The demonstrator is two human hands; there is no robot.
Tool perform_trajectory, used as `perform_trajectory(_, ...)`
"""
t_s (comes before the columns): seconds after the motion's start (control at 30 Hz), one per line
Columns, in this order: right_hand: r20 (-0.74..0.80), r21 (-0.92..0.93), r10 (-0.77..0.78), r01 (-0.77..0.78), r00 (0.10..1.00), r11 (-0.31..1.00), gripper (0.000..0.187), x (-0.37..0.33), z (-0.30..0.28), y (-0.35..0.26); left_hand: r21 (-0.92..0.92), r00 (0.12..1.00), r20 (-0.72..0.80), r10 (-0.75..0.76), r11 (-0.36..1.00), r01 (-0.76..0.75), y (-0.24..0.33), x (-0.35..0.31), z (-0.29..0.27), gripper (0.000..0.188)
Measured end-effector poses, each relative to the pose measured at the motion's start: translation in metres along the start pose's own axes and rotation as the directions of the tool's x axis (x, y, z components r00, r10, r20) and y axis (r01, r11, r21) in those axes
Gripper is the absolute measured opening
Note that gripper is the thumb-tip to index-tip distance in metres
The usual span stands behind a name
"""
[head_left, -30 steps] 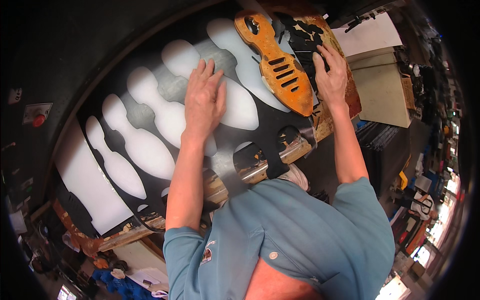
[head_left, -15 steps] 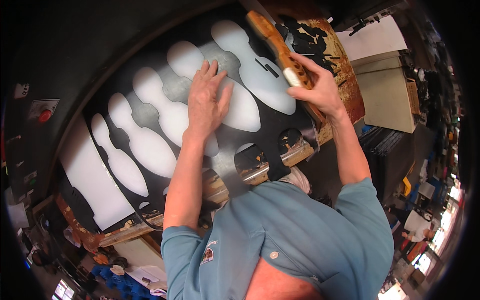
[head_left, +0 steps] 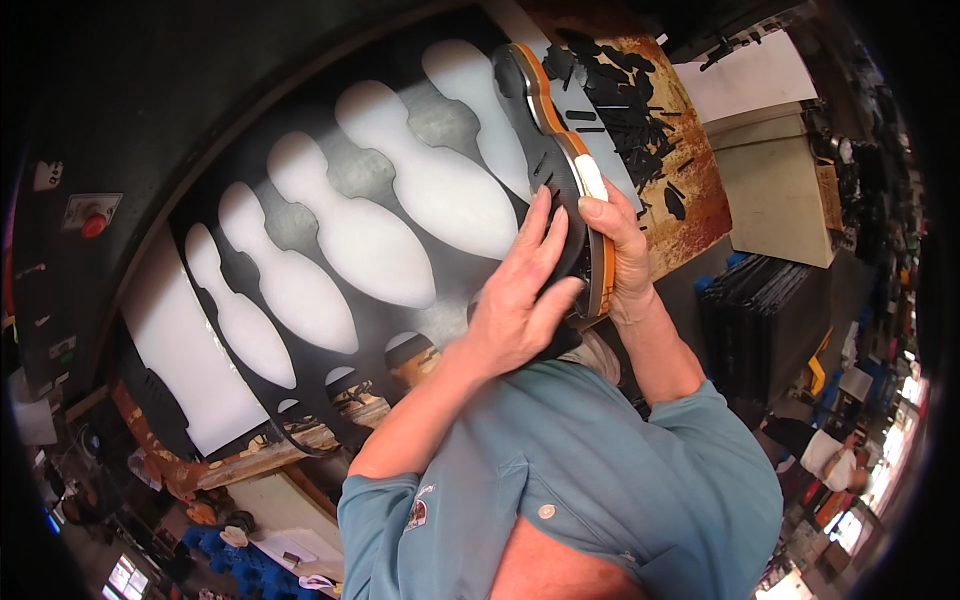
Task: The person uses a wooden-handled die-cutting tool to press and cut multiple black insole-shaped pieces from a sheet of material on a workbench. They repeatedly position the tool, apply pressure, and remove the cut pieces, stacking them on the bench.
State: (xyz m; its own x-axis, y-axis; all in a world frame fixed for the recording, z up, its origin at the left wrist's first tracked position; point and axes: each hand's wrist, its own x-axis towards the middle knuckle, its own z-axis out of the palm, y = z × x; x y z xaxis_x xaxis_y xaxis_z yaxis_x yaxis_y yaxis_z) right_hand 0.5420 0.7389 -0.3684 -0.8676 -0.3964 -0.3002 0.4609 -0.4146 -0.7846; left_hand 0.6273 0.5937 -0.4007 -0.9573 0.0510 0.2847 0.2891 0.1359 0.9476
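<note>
- The cut-out piece (head_left: 560,150), pin-shaped with a black face and an orange-brown edge, stands on edge at 1 o'clock from the picture centre, lifted clear of the black sheet (head_left: 400,330).
- The left hand (head_left: 525,290) lies flat against the black face of the piece, fingers spread.
- The right hand (head_left: 620,250) wraps the orange edge of the piece, thumb on top, fingers closed around it.
- The black sheet spans 9 to 12 o'clock and carries a row of white pin-shaped openings (head_left: 375,245).
- A grey panel (head_left: 85,210) at 9 o'clock bears a red round button on a pale rectangular plate; small pale labels sit above and below it.
- A rust-stained board (head_left: 690,190) at 1 o'clock holds loose black scraps (head_left: 620,110).
- A pale rectangular sheet (head_left: 760,75) and beige boxes (head_left: 785,190) sit at 2 o'clock.
- A stack of dark panels (head_left: 755,310) stands at 3 o'clock.
- Blue items (head_left: 225,560) lie on the floor at 7 o'clock, in a cluttered workshop.
</note>
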Motion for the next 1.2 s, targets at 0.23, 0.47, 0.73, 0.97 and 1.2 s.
perform_trajectory(0.23, 0.113, 0.064, 0.056, -0.064, 0.992, 0.996, 0.063, 0.004, 0.003, 0.000, -0.360, 0.680, -0.434, -0.591, 0.806, 0.471, -0.005, -0.062, -0.083, 0.038)
perform_trajectory(0.47, 0.197, -0.516, -0.111, 0.199, 0.974, 0.833, 0.096, 0.011, 0.008, 0.001, -0.308, 0.543, -0.738, -0.400, 0.916, 0.255, -0.018, -0.140, -0.149, 0.042)
perform_trajectory(0.73, 0.609, -0.781, -0.338, 0.616, 0.717, -0.100, 0.056, 0.053, -0.008, 0.026, -0.075, 0.316, -0.929, -0.192, 0.935, 0.347, -0.023, -0.155, -0.174, 0.041)
perform_trajectory(0.97, 0.699, -0.715, -0.424, 0.541, 0.576, -0.443, 0.030, 0.119, -0.055, 0.007, -0.018, 0.283, -0.944, -0.167, 0.885, 0.465, -0.037, -0.163, -0.181, 0.041)
perform_trajectory(1.2, 0.679, -0.730, -0.422, 0.489, 0.601, -0.478, 0.008, 0.127, -0.075, 0.008, -0.031, 0.304, -0.936, -0.176, 0.903, 0.428, -0.040, -0.165, -0.181, 0.041)
